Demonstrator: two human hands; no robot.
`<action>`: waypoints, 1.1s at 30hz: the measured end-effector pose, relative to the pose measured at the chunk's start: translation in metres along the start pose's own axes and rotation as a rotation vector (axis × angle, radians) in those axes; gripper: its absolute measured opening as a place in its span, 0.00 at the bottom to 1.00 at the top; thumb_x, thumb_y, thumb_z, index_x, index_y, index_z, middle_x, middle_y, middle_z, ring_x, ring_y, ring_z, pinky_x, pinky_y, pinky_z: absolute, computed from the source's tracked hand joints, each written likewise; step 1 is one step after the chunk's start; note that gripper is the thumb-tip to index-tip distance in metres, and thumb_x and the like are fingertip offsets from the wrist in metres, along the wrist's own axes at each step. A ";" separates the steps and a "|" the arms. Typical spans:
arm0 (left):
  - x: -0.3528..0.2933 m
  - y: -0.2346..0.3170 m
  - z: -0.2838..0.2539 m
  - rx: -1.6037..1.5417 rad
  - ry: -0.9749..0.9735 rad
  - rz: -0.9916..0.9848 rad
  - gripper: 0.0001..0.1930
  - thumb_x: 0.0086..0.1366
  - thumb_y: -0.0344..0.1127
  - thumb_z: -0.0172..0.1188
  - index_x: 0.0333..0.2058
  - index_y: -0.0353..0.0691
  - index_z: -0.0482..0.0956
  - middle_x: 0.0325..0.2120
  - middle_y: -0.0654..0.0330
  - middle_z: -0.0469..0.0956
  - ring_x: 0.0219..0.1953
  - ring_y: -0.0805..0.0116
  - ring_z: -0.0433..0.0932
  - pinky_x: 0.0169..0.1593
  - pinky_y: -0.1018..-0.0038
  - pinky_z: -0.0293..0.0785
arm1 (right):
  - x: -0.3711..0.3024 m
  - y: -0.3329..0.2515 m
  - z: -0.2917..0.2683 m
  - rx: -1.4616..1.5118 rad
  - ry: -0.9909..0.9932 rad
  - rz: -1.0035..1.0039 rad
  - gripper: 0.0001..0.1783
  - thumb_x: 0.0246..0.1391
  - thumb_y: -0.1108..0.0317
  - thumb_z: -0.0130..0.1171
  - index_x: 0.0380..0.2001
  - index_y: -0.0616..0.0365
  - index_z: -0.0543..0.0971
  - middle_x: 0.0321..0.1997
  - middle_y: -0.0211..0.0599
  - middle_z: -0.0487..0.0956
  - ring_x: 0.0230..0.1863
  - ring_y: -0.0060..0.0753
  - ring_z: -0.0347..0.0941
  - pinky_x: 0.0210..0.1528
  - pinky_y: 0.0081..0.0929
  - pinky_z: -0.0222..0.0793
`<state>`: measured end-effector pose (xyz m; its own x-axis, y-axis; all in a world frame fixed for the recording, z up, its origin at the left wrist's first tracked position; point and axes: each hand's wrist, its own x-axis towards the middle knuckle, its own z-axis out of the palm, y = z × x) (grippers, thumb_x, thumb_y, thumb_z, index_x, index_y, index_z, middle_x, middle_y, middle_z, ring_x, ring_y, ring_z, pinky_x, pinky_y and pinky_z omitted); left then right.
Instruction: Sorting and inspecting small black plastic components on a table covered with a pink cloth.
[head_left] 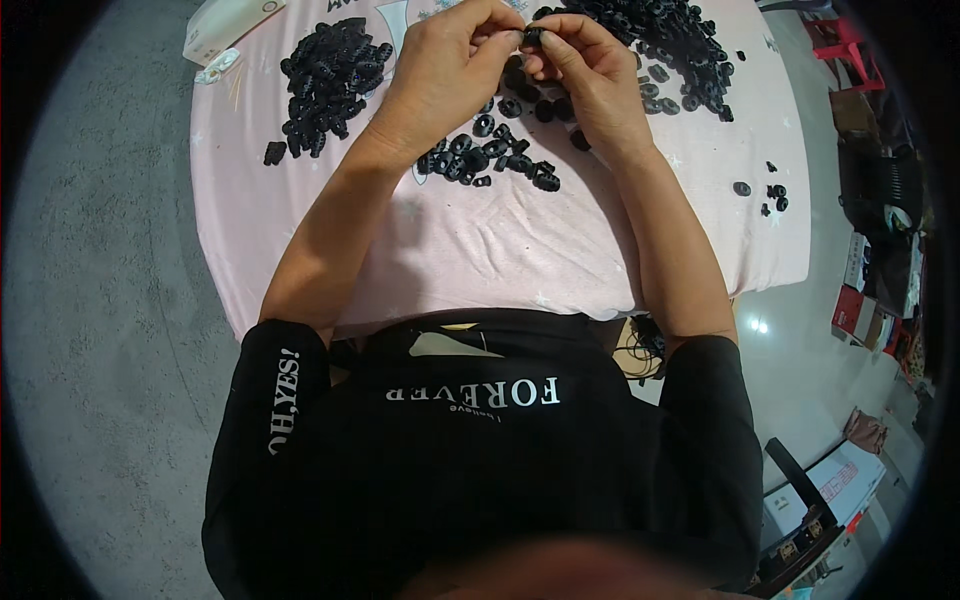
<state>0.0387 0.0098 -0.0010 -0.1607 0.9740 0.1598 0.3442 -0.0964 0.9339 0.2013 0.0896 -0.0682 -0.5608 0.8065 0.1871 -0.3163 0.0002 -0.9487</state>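
I'm watching two hands over the pink desk (500, 262), and they share one small black part (533, 37), up near the far side. The left hand (442, 72) pinches its left end with thumb and fingertips. The right hand (603, 88) pinches the other end, so each grip is nearly closed, with only the part between. I can't tell if it is one bit or two put together, as the fingers hide some of it. To do this well, I think both hands should pinch softly, keep the part straight, and push or turn it bit by bit, not hard. Staying low over the desk would help too, since a dropped part could roll. Now I count: two hands, one held part, and three main heaps. The left heap (335, 85), middle heap (478, 160) and right heap (706, 68) have too many parts to count. One lone bit (275, 153) sits by the left heap. Out on the right, one ring (741, 188) lies just beside about five little bits (781, 204).
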 end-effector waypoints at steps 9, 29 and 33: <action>0.001 -0.004 -0.003 0.008 -0.011 -0.011 0.07 0.71 0.26 0.56 0.43 0.30 0.80 0.29 0.64 0.80 0.30 0.80 0.77 0.33 0.81 0.74 | 0.001 0.004 -0.001 -0.074 0.017 -0.035 0.11 0.70 0.69 0.56 0.49 0.62 0.80 0.38 0.31 0.83 0.38 0.18 0.79 0.45 0.16 0.76; 0.005 -0.016 -0.019 0.329 -0.234 0.064 0.14 0.74 0.37 0.51 0.35 0.32 0.78 0.21 0.56 0.79 0.23 0.65 0.80 0.30 0.69 0.76 | -0.001 0.002 0.002 -0.074 -0.040 -0.008 0.10 0.71 0.69 0.56 0.49 0.61 0.80 0.36 0.26 0.82 0.36 0.14 0.77 0.42 0.14 0.73; 0.006 -0.027 -0.017 0.402 -0.142 0.251 0.13 0.73 0.37 0.53 0.35 0.33 0.79 0.22 0.50 0.80 0.23 0.60 0.81 0.30 0.65 0.76 | 0.000 0.000 0.001 -0.074 -0.051 0.011 0.10 0.70 0.69 0.56 0.49 0.61 0.80 0.36 0.27 0.82 0.36 0.14 0.77 0.42 0.14 0.73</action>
<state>0.0127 0.0152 -0.0202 0.0907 0.9518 0.2930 0.6901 -0.2722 0.6705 0.2009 0.0893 -0.0680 -0.6031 0.7753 0.1874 -0.2536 0.0364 -0.9666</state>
